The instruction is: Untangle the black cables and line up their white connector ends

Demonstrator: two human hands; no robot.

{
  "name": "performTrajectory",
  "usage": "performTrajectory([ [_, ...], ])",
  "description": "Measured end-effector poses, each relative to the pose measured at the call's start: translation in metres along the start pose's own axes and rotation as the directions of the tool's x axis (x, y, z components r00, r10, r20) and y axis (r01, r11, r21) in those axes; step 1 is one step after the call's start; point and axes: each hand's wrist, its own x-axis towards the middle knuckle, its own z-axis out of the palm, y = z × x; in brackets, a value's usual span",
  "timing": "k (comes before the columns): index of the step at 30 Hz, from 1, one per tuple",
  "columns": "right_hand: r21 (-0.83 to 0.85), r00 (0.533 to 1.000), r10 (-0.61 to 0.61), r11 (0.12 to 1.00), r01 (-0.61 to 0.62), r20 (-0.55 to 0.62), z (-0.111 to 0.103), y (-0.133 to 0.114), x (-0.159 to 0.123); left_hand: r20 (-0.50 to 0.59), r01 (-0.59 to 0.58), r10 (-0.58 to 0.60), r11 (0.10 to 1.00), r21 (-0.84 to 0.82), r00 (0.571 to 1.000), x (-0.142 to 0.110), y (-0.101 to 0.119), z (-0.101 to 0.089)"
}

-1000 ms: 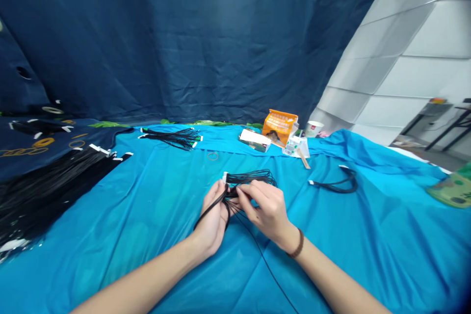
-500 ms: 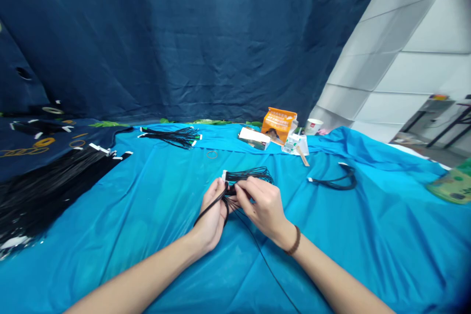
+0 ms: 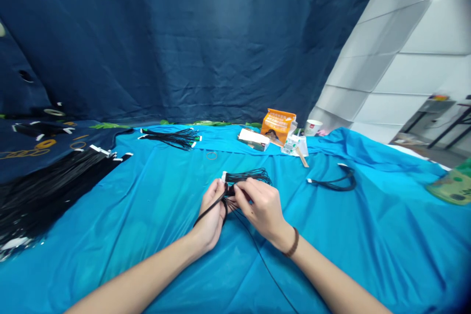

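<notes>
The left hand (image 3: pixel 211 218), palm turned up, is closed round a black cable bundle (image 3: pixel 230 190), a thick black loop (image 3: pixel 211 207) of which lies across the palm. The right hand (image 3: pixel 262 203) comes in from the other side, thumb and forefinger pinched together on the same bundle, just beside the left fingertips; its other fingers are curled. A brown bracelet (image 3: pixel 293 243) circles the right wrist. Just beyond the left fingertips stands a white connector (image 3: pixel 224 176), with thin black wires (image 3: pixel 250 175) fanning past the right knuckles; whether these rest on the blue cloth (image 3: pixel 158 191) I cannot tell. One loose strand (image 3: pixel 267 262) trails below the right hand toward the body. Farther right of that hand lies a bent black cable (image 3: pixel 340 186). Ahead of both hands are a rubber band (image 3: pixel 211 155), a small box (image 3: pixel 253 138), an orange packet (image 3: pixel 278 126) and a paper cup (image 3: pixel 313 127); well left of the left hand spreads a large heap of black wires (image 3: pixel 51 181)
</notes>
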Motion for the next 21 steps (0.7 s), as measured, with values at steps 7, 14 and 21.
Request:
performTrajectory([
  [7,0.016,1.000,-0.003,1.000,0.003,-0.004,0.000,0.001,0.000,0.001,0.002,-0.002,0.999,0.034,1.000,0.001,0.000,-0.001],
  [14,-0.007,0.999,-0.013,1.000,0.013,0.047,0.002,-0.001,-0.002,0.008,0.057,-0.058,0.992,0.114,0.998,0.004,-0.004,-0.009],
  [21,-0.034,0.990,-0.004,0.999,0.009,0.138,0.005,-0.002,-0.004,0.035,0.097,-0.106,0.976,0.193,0.994,0.011,-0.010,-0.018],
])
